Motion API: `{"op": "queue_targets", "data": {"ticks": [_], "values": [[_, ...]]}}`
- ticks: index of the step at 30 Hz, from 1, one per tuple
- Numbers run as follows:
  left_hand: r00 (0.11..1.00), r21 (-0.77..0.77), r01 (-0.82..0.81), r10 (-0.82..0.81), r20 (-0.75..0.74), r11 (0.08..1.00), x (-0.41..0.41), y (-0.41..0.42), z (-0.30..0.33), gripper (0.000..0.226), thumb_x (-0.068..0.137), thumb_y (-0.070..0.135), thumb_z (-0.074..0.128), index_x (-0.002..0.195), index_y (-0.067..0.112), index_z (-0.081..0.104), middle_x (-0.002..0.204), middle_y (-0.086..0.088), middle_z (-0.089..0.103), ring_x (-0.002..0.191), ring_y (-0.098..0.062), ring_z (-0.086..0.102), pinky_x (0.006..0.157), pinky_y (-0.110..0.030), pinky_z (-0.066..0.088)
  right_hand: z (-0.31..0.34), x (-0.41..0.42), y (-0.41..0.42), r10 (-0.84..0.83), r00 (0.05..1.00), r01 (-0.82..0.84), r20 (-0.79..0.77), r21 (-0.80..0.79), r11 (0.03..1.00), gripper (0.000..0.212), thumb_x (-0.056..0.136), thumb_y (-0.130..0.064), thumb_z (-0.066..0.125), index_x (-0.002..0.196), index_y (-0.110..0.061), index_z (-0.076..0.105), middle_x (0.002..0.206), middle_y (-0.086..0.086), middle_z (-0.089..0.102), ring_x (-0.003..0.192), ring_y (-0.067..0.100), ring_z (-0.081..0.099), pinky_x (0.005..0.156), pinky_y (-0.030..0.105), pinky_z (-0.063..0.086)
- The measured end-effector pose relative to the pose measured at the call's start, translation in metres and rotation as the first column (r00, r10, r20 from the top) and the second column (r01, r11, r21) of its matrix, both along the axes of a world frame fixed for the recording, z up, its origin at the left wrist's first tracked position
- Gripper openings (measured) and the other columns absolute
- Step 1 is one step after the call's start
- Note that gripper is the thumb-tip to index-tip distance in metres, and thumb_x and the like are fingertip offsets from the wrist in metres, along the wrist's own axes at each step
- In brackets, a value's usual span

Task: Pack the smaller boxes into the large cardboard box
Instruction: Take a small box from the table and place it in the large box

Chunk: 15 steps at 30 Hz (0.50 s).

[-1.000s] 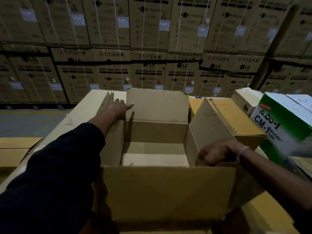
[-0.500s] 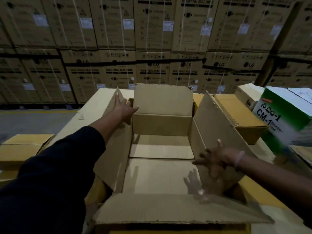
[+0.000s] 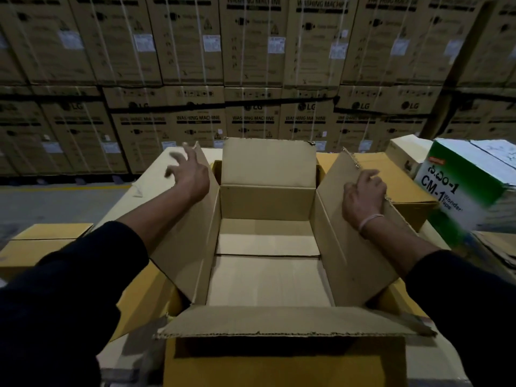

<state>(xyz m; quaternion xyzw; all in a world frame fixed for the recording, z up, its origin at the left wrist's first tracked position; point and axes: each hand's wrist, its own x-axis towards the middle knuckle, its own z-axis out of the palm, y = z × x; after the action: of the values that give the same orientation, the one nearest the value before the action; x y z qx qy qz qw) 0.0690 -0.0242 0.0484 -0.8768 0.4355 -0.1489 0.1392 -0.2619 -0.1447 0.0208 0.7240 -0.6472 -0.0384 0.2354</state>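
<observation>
The large cardboard box [image 3: 268, 275] stands open in the middle, just in front of the person, and only its bare cardboard floor shows inside. All 4 flaps are spread outward. The left hand [image 3: 190, 177] is at the far end of the left flap [image 3: 184, 247], with the fingers [image 3: 174, 159] spread open and blurred; I cannot tell if they touch the cardboard. The right hand [image 3: 363, 196] lies on the right flap [image 3: 360, 261], the fingers curled over its jagged outer edge and gripping it. A pale band [image 3: 370, 220] sits on the right wrist. Both sleeves are dark.

To the right of the box stands a green and white carton [image 3: 469, 191] with "CM-1 Wonder Tape" printed on it, tilted. A flat yellow-brown box [image 3: 396, 180] lies just behind the right flap, and another one [image 3: 42, 241] is at the left. Behind everything, a wall of stacked washing machine cartons [image 3: 251, 65] fills the background.
</observation>
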Motion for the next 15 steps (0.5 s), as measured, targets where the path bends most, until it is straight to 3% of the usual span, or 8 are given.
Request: {"op": "queue_targets", "data": {"ticks": [1, 3, 5, 9, 13, 15], "values": [[1.0, -0.012, -0.005, 0.005, -0.011, 1.0, 0.002, 0.004, -0.002, 0.044, 0.105, 0.017, 0.048, 0.147, 0.002, 0.049, 0.163, -0.034, 0.006, 0.134, -0.055, 0.042, 0.081, -0.05, 0.057, 0.001, -0.001, -0.003, 0.002, 1.0, -0.002, -0.006, 0.001, 1.0, 0.043, 0.107, -0.029, 0.036, 0.141, -0.012, 0.056, 0.148, 0.032, 0.034, 0.122, 0.041, 0.052, 0.095, 0.042, 0.046], [0.999, -0.02, 0.016, -0.016, -0.031, 1.0, 0.01, 0.01, -0.006, 0.044, 0.106, 0.021, 0.05, 0.145, 0.002, 0.051, 0.152, -0.034, 0.028, 0.11, -0.04, 0.062, 0.063, -0.036, 0.052, 0.005, -0.004, -0.009, 0.007, 1.0, -0.007, 0.03, 0.015, 1.0, 0.039, 0.107, -0.027, 0.039, 0.138, -0.013, 0.058, 0.139, 0.025, 0.042, 0.115, 0.037, 0.056, 0.091, 0.04, 0.049], [0.996, -0.055, 0.038, -0.042, -0.082, 0.998, 0.02, 0.016, -0.008, 0.044, 0.104, 0.028, 0.056, 0.141, 0.005, 0.055, 0.141, -0.028, 0.04, 0.103, -0.034, 0.065, 0.068, -0.037, 0.055, 0.007, -0.007, -0.014, 0.001, 0.994, -0.004, 0.111, 0.033, 0.999, 0.036, 0.107, -0.026, 0.042, 0.138, -0.014, 0.058, 0.138, 0.022, 0.041, 0.115, 0.036, 0.056, 0.091, 0.043, 0.051], [0.987, -0.089, 0.062, -0.074, -0.14, 0.994, 0.028, 0.023, -0.01, 0.054, 0.098, 0.042, 0.065, 0.139, 0.008, 0.055, 0.136, -0.023, 0.043, 0.103, -0.035, 0.066, 0.083, -0.043, 0.06, 0.008, -0.012, -0.014, -0.001, 0.98, -0.014, 0.199, 0.072, 0.997, 0.037, 0.107, -0.029, 0.049, 0.141, -0.017, 0.055, 0.14, 0.019, 0.038, 0.12, 0.036, 0.054, 0.096, 0.045, 0.052], [0.981, -0.092, 0.055, -0.071, -0.182, 0.994, 0.027, 0.026, -0.008, 0.057, 0.096, 0.046, 0.068, 0.138, 0.01, 0.056, 0.134, -0.021, 0.044, 0.106, -0.034, 0.064, 0.085, -0.043, 0.058, 0.007, -0.015, -0.012, 0.012, 0.984, -0.025, 0.18, 0.07, 0.997, 0.041, 0.104, -0.034, 0.053, 0.142, -0.018, 0.053, 0.139, 0.019, 0.038, 0.118, 0.035, 0.054, 0.094, 0.044, 0.054], [0.983, -0.07, 0.047, -0.059, -0.175, 0.996, 0.025, 0.024, -0.006, 0.061, 0.093, 0.047, 0.07, 0.14, 0.011, 0.054, 0.138, -0.021, 0.042, 0.108, -0.033, 0.063, 0.083, -0.04, 0.056, 0.006, -0.011, -0.008, 0.007, 0.995, -0.011, 0.101, 0.037, 0.999, 0.043, 0.102, -0.035, 0.051, 0.14, -0.016, 0.053, 0.137, 0.02, 0.039, 0.117, 0.034, 0.052, 0.096, 0.044, 0.052]]}}
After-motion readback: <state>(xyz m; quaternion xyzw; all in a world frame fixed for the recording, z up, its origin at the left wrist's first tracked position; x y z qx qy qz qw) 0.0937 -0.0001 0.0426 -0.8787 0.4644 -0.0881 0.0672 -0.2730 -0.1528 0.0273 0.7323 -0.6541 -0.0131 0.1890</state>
